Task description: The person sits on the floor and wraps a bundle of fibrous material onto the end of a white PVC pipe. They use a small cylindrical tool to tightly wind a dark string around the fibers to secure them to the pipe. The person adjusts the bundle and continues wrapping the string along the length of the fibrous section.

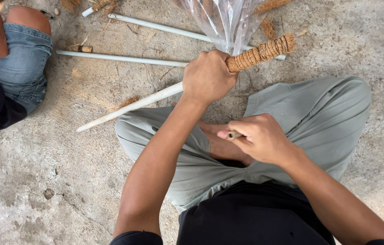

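From my feed, the left hand (208,77) is clenched around a white pipe (131,105) just above the middle of the frame, right where its coir-rope wrapping (261,53) begins, while the right hand (261,139), lower and right of centre, pinches a thin strand or small tool I cannot identify. I judge the wrapping only partly done: a short stretch toward the upper right is covered in tight coils, and the long run slanting down-left stays bare. Two more bare pipes (119,58) lie on the concrete floor (65,181) near the top edge, beside a clear plastic bag (226,20).
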